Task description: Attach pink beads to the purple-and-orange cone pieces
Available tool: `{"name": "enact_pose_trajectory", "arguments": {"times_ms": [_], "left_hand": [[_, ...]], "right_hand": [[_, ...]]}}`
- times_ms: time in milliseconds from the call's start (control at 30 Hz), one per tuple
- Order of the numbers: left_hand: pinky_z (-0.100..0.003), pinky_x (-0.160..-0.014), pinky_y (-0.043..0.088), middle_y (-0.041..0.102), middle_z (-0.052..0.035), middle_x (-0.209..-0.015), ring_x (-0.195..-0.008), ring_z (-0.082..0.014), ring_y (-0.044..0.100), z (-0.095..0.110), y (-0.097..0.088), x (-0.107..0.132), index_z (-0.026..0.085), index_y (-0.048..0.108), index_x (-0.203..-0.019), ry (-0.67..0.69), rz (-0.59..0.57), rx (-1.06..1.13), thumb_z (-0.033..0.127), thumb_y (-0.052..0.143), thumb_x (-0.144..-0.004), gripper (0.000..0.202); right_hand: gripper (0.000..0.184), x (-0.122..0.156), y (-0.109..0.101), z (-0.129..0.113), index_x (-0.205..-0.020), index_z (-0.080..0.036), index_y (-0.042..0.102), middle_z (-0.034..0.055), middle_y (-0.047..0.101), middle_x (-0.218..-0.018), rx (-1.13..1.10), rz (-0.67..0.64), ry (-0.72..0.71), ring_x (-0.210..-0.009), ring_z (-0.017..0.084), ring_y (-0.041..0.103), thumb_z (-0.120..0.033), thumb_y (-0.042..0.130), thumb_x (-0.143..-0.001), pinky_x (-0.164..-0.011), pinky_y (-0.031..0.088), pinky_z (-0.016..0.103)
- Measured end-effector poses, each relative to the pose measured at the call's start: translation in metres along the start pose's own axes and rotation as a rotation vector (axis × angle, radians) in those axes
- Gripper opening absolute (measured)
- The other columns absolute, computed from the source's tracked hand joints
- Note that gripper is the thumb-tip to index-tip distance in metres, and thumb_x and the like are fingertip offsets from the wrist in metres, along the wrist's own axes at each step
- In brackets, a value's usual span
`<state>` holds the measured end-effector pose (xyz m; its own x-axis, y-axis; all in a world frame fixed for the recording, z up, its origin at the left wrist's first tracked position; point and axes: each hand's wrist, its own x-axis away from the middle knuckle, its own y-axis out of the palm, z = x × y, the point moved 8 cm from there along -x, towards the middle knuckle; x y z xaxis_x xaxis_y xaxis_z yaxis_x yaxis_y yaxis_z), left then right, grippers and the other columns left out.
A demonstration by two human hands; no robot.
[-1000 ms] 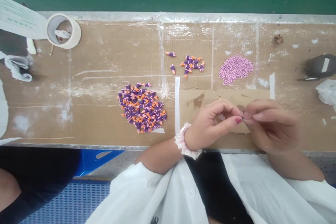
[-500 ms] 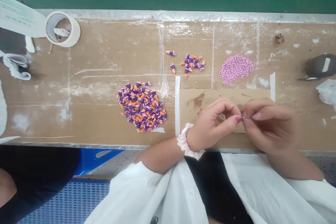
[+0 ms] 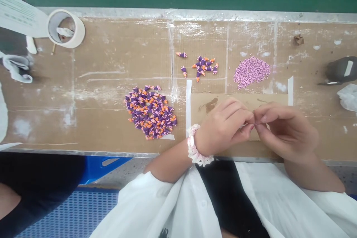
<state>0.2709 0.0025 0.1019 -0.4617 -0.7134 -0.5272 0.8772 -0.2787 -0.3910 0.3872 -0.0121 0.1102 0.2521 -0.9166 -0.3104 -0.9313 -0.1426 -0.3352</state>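
Over the taped-down cardboard piece (image 3: 200, 98), my left hand (image 3: 224, 126) and my right hand (image 3: 287, 130) meet at the fingertips. Each is closed in a pinch. What sits between the fingertips is too small and too covered to name. Beyond my right hand lies a heap of tiny pink beads or pieces (image 3: 251, 71). A small cluster of purple, pink and orange figurines (image 3: 203, 67) is beyond my left hand. To the left spreads a larger pile of the same figurines (image 3: 150, 113).
A tape roll (image 3: 80, 31) and a paper sheet (image 3: 19, 15) are at the far left. On the right are a dark rounded object (image 3: 341, 70), a crumpled clear plastic bag (image 3: 348, 96) and a small brown scrap (image 3: 299, 39). Another person's leg (image 3: 8, 200) shows at lower left.
My left hand has rolled over, so its back now faces up and hides more of the fingers. The fingertips of both hands stay together. The piles are unchanged.
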Motion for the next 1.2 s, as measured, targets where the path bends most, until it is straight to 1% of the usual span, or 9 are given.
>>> {"name": "enact_pose_trajectory", "arguments": {"times_ms": [267,500,667,767,833,933,1000,1067,1200], "left_hand": [[-0.032,-0.074,0.048,0.063,-0.0039,-0.076,-0.078,-0.0166,0.055,-0.003,0.003,-0.001,0.021,0.054,-0.077,-0.038,-0.089,0.079,0.015,0.054,-0.085,0.010],[-0.030,-0.075,0.051,0.064,-0.0039,-0.076,-0.076,-0.0153,0.056,0.002,0.000,-0.003,0.019,0.053,-0.078,0.025,-0.052,0.022,0.013,0.057,-0.084,0.009],[-0.029,-0.074,0.052,0.065,-0.0028,-0.076,-0.075,-0.0137,0.056,0.004,-0.003,-0.001,0.018,0.055,-0.081,0.065,-0.005,-0.034,0.015,0.060,-0.086,0.008],[-0.025,-0.070,0.050,0.064,-0.0007,-0.074,-0.070,-0.0108,0.055,-0.003,-0.013,0.000,0.017,0.057,-0.084,0.005,0.065,0.030,0.019,0.063,-0.086,0.007],[-0.024,-0.067,0.048,0.061,0.0008,-0.071,-0.067,-0.0094,0.054,-0.012,-0.023,0.000,0.018,0.058,-0.083,-0.083,0.149,0.040,0.018,0.062,-0.088,0.006],[-0.022,-0.063,0.045,0.057,0.0018,-0.068,-0.064,-0.0082,0.052,-0.023,-0.035,0.002,0.018,0.057,-0.079,-0.205,0.272,0.068,0.017,0.060,-0.089,0.010],[-0.021,-0.060,0.044,0.055,0.0021,-0.067,-0.062,-0.0077,0.050,-0.029,-0.038,0.004,0.018,0.057,-0.078,-0.274,0.317,0.109,0.019,0.060,-0.089,0.011],[-0.022,-0.059,0.043,0.055,0.0022,-0.067,-0.061,-0.0075,0.049,-0.033,-0.038,0.006,0.018,0.058,-0.077,-0.336,0.344,0.140,0.022,0.059,-0.090,0.013],[-0.023,-0.061,0.043,0.056,0.0021,-0.067,-0.059,-0.0073,0.049,-0.038,-0.039,0.009,0.018,0.058,-0.077,-0.413,0.378,0.182,0.025,0.059,-0.090,0.015]], "right_hand": [[0.035,-0.002,0.000,-0.002,-0.098,-0.025,0.059,0.0008,0.061,-0.080,-0.055,-0.008,0.053,-0.068,0.014,0.062,0.003,0.063,-0.076,-0.052,0.052,0.025],[0.031,0.000,-0.002,-0.001,-0.094,-0.024,0.060,0.0010,0.063,-0.079,-0.068,0.019,0.060,-0.067,0.015,0.062,0.000,0.065,-0.076,-0.052,0.051,0.026],[0.030,0.005,-0.003,0.000,-0.094,-0.024,0.060,0.0009,0.063,-0.081,-0.035,0.045,0.108,-0.071,0.015,0.062,-0.001,0.064,-0.076,-0.057,0.051,0.028],[0.029,0.007,-0.010,-0.001,-0.096,-0.025,0.058,0.0000,0.061,-0.081,0.014,0.093,0.137,-0.070,0.014,0.059,-0.003,0.063,-0.078,-0.058,0.049,0.028],[0.025,0.008,-0.008,0.002,-0.096,-0.026,0.056,-0.0008,0.060,-0.080,0.122,0.015,0.208,-0.068,0.013,0.057,-0.006,0.060,-0.081,-0.059,0.048,0.028],[0.020,0.012,0.004,0.009,-0.095,-0.024,0.053,-0.0026,0.056,-0.075,0.378,-0.212,0.280,-0.062,0.011,0.054,-0.007,0.056,-0.084,-0.059,0.046,0.025],[0.021,0.015,0.013,0.010,-0.097,-0.022,0.051,-0.0028,0.055,-0.074,0.499,-0.329,0.236,-0.059,0.011,0.052,-0.006,0.054,-0.084,-0.055,0.042,0.024],[0.023,0.018,0.023,0.009,-0.102,-0.020,0.050,-0.0013,0.056,-0.077,0.561,-0.394,0.153,-0.061,0.011,0.051,-0.005,0.051,-0.085,-0.053,0.040,0.023],[0.026,0.019,0.032,0.005,-0.111,-0.014,0.048,0.0039,0.059,-0.082,0.670,-0.394,0.011,-0.067,0.015,0.053,-0.007,0.048,-0.086,-0.058,0.041,0.026]]}}
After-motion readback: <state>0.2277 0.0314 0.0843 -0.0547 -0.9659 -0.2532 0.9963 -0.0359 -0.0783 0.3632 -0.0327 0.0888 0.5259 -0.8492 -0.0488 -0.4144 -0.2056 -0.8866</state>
